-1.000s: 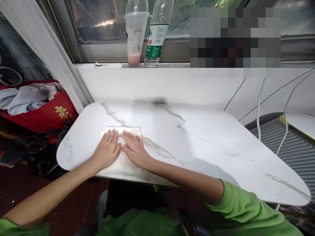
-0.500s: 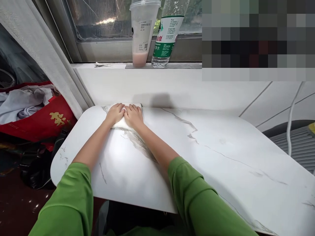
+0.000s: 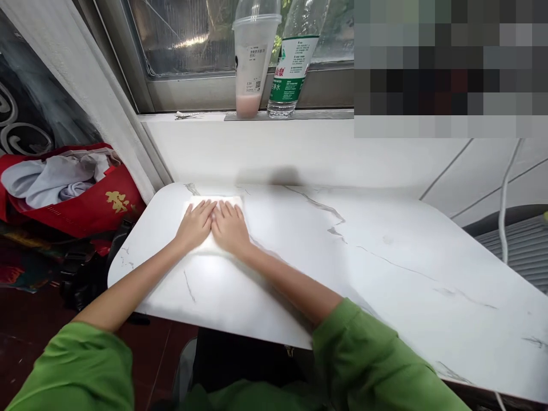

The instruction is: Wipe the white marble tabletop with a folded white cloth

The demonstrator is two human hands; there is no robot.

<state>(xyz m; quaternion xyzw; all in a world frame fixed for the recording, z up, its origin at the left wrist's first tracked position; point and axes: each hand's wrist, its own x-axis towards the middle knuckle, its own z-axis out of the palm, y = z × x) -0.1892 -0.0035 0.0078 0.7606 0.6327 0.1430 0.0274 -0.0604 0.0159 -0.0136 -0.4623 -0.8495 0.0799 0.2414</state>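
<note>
A white cloth (image 3: 209, 245) lies spread on the white marble-patterned tabletop (image 3: 342, 268), towards its left end. My left hand (image 3: 196, 224) rests flat on the cloth's left half, fingers stretched forward. Beside it, my right hand (image 3: 230, 226) presses flat on the right half, its fingers also stretched out. The thumbs meet or nearly meet in the middle. Part of the cloth is hidden beneath both palms.
On the windowsill stand a plastic cup (image 3: 252, 68) with some pink drink and a tilted, clear water bottle (image 3: 291, 71). A red bag (image 3: 92, 202) of clothes sits left of the table, by a pale curtain (image 3: 92, 85). A white cable (image 3: 504, 200) hangs at the right.
Both hands have drawn the cloth back from the wall, towards me. My elbows are bent more and spread wider. The view has shifted slightly.
</note>
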